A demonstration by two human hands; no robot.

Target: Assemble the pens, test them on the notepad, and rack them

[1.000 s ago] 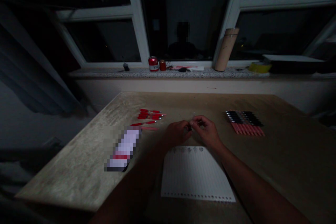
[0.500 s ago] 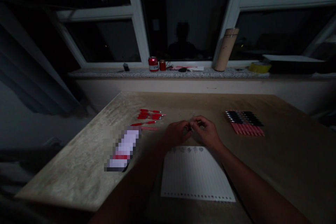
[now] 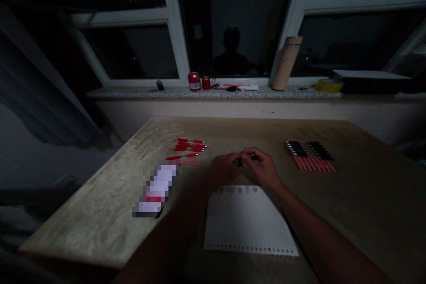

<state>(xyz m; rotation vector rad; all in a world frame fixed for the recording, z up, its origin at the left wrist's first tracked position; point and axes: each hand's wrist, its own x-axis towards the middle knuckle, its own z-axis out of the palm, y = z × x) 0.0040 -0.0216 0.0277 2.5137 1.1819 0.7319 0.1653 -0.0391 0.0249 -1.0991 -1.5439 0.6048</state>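
Observation:
Over the middle of the table, just past the notepad's far edge, my left hand (image 3: 225, 167) and my right hand (image 3: 260, 165) meet with fingertips pinched together. Both are closed on a small pen-like piece (image 3: 241, 162), dark with a clear end; the fingers hide most of it. Below them lies a lined notepad (image 3: 251, 222) with small round scribbles along its far edge. To the left are several red pens (image 3: 189, 145), loosely grouped. Off to the right, several pens with black grips and pink ends (image 3: 309, 156) lie side by side in a row.
A phone with a blurred screen (image 3: 158, 188) lies left of the notepad. Along the windowsill (image 3: 133, 93) stand a red can (image 3: 195, 81), a smaller red container (image 3: 206, 83), a tall tan cylinder (image 3: 288, 63) and a yellow tape roll (image 3: 329, 85).
My hands stay in nearly the same place, with slight finger movement. A little more of the dark piece shows between them. Pens, phone and notepad have not moved.

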